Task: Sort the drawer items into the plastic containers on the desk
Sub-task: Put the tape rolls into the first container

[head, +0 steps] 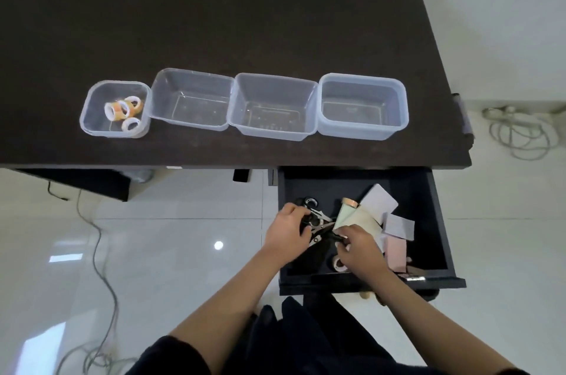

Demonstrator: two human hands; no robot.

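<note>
Drawer (pixel 428 191) holds scissors (pixel 318 223) between both hands' grips.

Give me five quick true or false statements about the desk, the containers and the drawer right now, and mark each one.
1. Four plastic containers stand in a row on the desk. True.
2. The tape rolls lie in the rightmost container. False: they are in the small leftmost container.
3. The drawer is closed. False: it is pulled open.
4. Both the left hand and right hand are inside the drawer. True.
5. The other three containers hold paper. False: they look empty.
</note>
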